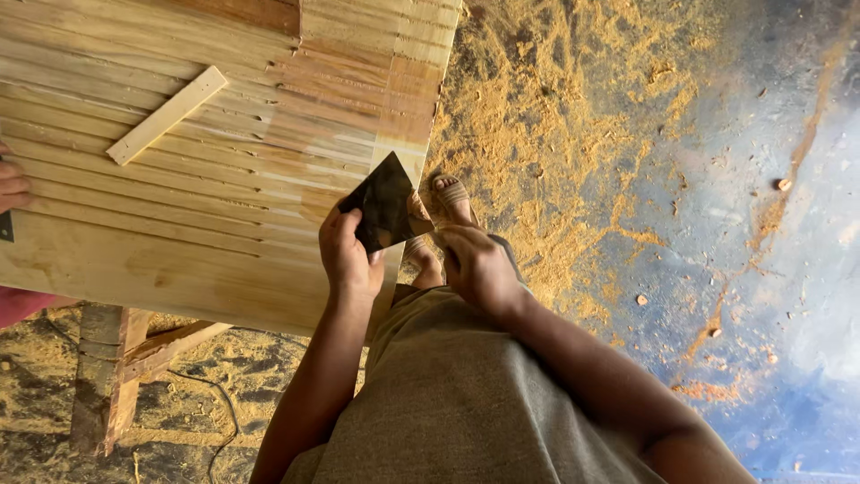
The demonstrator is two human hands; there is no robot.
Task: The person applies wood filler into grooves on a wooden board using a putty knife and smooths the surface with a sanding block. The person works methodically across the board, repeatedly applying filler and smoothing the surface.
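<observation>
Head view looks down on a person standing at the corner of a slatted wooden panel (206,179) that rests on a rough timber stand (107,376). The left hand (348,255) is closed around the lower edge of a dark, flat, triangular sheet (383,202), apparently abrasive paper or a thin scraper; its kind cannot be confirmed. The sheet stands tilted, its point upward, at the panel's right edge near the corner. The right hand (479,269) sits just beside the sheet's lower right corner, fingers curled; whether it actually grips the sheet or only touches it cannot be told. Judged from this, the step in hand is readying or folding the sheet at the panel edge, not yet working the surface: the sheet is not laid flat on the wood. The next move would call for a firmer two-handed or palm-down hold and flat contact with the slats, keeping fingers clear of the panel's sharp corner. A loose wooden strip (167,115) lies diagonally on the panel, well apart from both hands. Another person's hand (12,186) shows at the far left edge, resting on the panel. Sawdust (573,116) covers much of the floor, and the wearer's sandalled feet (443,220) show beyond the sheet. A cable (224,403) trails on the ground under the stand. No containers are visible in the view, so no contents can be reported.
</observation>
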